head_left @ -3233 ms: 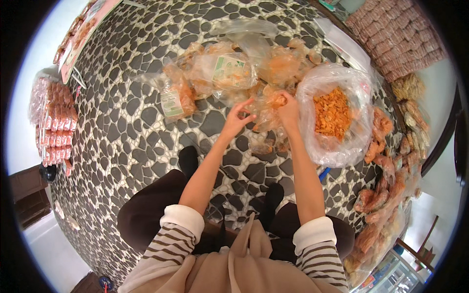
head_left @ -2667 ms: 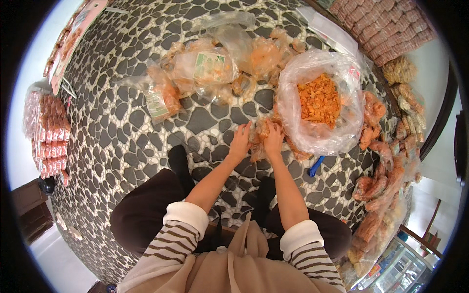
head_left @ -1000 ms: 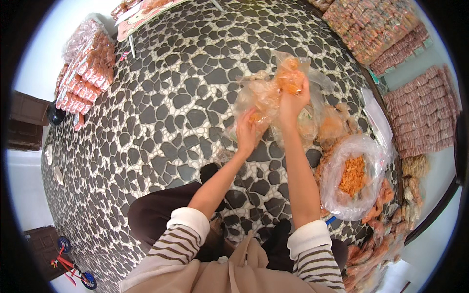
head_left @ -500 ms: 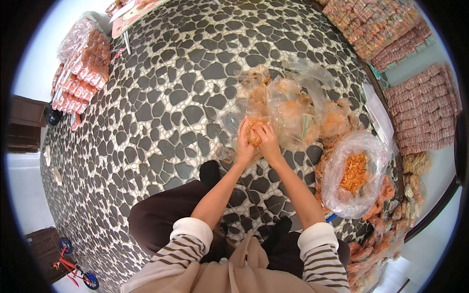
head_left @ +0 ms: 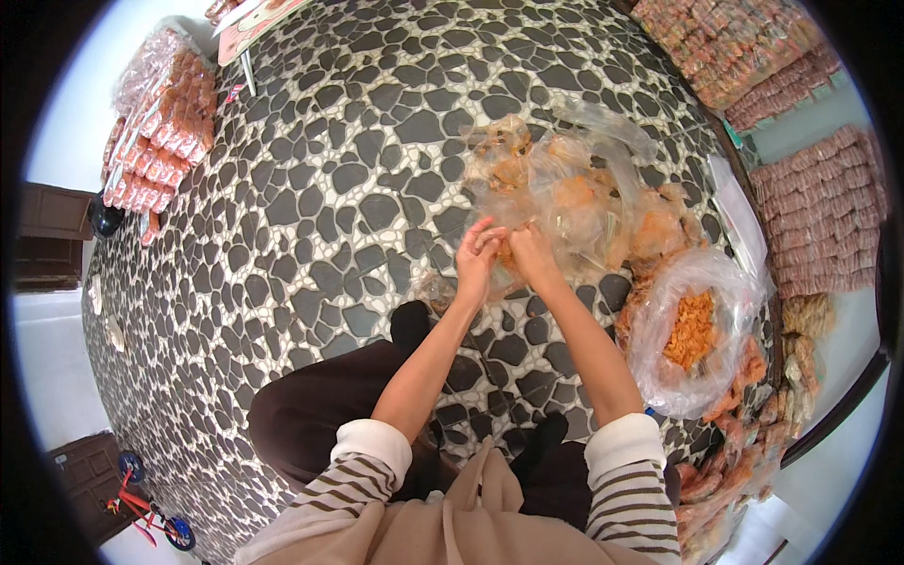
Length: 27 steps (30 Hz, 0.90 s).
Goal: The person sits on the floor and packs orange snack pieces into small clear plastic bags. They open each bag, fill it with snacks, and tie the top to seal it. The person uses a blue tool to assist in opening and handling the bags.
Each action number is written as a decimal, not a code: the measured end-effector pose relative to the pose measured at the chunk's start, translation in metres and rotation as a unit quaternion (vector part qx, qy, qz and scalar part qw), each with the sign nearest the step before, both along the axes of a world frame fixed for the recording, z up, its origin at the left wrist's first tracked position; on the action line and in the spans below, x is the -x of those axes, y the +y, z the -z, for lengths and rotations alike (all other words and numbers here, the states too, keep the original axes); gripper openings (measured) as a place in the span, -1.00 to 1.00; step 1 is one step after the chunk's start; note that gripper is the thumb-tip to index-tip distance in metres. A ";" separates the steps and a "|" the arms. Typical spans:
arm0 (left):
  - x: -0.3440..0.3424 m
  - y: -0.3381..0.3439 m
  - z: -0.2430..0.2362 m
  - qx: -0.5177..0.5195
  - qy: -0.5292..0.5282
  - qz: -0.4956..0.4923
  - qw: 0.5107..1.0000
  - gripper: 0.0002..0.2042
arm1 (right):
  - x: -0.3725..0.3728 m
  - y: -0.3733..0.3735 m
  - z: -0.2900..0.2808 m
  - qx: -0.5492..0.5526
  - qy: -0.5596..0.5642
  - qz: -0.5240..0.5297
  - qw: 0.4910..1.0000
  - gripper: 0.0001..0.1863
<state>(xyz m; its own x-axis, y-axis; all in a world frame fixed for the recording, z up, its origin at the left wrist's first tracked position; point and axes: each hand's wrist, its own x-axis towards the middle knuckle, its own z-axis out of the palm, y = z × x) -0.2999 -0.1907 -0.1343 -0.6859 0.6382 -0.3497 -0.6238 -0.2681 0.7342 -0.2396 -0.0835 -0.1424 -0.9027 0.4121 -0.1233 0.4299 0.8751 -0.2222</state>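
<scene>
Over the pile of clear plastic bags (head_left: pixel 574 193) with orange crumbs in them, my two hands are close together. My right hand (head_left: pixel 533 254) is closed, knuckles up, on a small clear bag (head_left: pixel 506 264) of orange snack pieces, most of which the hands hide. Just left of it, my left hand (head_left: pixel 477 260) has its fingers loosely bent and apart, tips near the right fist. Nothing shows in that hand. To the right stands a large open plastic bag (head_left: pixel 650 377) holding loose orange chips (head_left: pixel 692 330).
Filled orange packets (head_left: pixel 725 461) lie beyond the large bag, along the right wall. Stacks of packed snacks (head_left: pixel 815 212) stand at right, with more (head_left: pixel 165 132) at far left. The floor (head_left: pixel 311 235) is dark stone set in white. A low table (head_left: pixel 254 28) stands at the top left.
My hands have come apart from around the small bag. The left has lifted off with fingers loosened; the right has turned into a fist slightly to the right. The view has shifted a little.
</scene>
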 end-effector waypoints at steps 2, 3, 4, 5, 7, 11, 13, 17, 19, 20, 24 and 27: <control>-0.005 0.003 -0.004 0.019 0.036 -0.034 0.999 -0.57 | -0.006 -0.004 -0.015 -0.065 0.035 -0.012 0.997 -0.72; -0.008 0.003 -0.004 0.032 0.052 -0.051 0.997 -0.59 | -0.010 -0.008 -0.020 -0.110 0.088 -0.026 0.990 -0.72; -0.010 0.001 -0.003 0.067 0.074 -0.052 0.994 -0.58 | -0.012 -0.015 -0.023 -0.130 0.065 -0.022 0.989 -0.72; -0.011 -0.002 -0.001 0.100 0.095 -0.053 0.989 -0.56 | -0.013 -0.022 -0.023 -0.164 0.078 -0.026 0.983 -0.71; -0.011 -0.007 0.006 0.153 0.100 -0.046 0.982 -0.59 | -0.014 -0.035 -0.015 -0.195 0.076 -0.044 0.977 -0.70; 0.004 -0.027 0.017 0.231 0.068 0.040 0.970 -0.71 | -0.015 -0.059 0.017 -0.199 0.073 -0.088 0.973 -0.72; 0.008 -0.030 0.017 0.222 0.031 0.081 0.971 -0.69 | -0.014 -0.062 0.032 -0.185 0.033 -0.120 0.975 -0.74; 0.013 -0.030 0.014 0.181 -0.061 0.104 0.976 -0.64 | 0.002 -0.050 0.042 0.029 -0.094 -0.006 0.995 -0.78; 0.016 -0.031 0.013 0.158 -0.096 0.100 0.978 -0.64 | 0.008 -0.044 0.036 0.138 -0.142 0.093 0.976 -0.79; 0.017 -0.031 0.014 0.145 -0.111 0.101 0.978 -0.64 | 0.009 -0.042 0.031 0.135 -0.136 0.080 0.978 -0.80; 0.017 -0.028 0.022 0.136 -0.158 0.086 0.974 -0.60 | 0.006 -0.021 0.010 0.323 -0.173 0.024 0.930 -0.78; 0.013 -0.021 0.020 0.121 -0.174 0.094 0.973 -0.58 | -0.007 -0.029 0.005 0.244 -0.001 -0.025 0.969 -0.73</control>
